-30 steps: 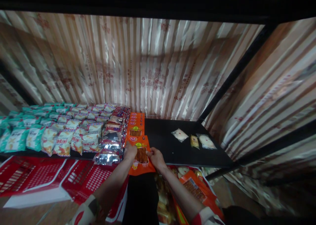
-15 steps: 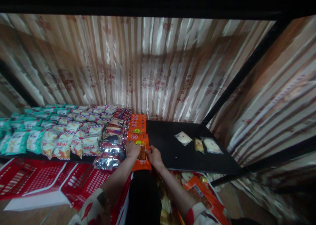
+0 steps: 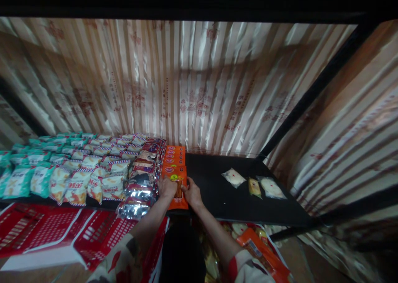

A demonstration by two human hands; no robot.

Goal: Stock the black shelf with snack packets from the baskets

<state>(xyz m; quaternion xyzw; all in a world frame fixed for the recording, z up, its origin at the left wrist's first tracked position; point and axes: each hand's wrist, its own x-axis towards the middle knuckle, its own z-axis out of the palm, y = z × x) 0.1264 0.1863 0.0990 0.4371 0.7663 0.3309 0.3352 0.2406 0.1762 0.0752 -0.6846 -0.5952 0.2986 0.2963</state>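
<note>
An orange snack packet (image 3: pixel 178 184) lies at the front of a row of orange packets (image 3: pixel 175 158) on the black shelf (image 3: pixel 214 192). My left hand (image 3: pixel 166 187) rests on its left side, fingers curled over the edge. My right hand (image 3: pixel 192 193) presses on its right side with the fingers bent. Both hands hold the packet flat against the shelf near its front edge.
Silver foil packets (image 3: pixel 141 187), striped packets (image 3: pixel 102 173) and green packets (image 3: pixel 27 171) fill the shelf to the left. Three small clear-wrapped items (image 3: pixel 253 182) lie at the right. Red baskets (image 3: pixel 46 229) sit below left; more orange packets (image 3: pixel 261 254) lie below right. Striped curtain behind.
The orange packet has moved away from me, from overhanging the shelf edge to lying on the shelf against the row. Both hands went forward with it.
</note>
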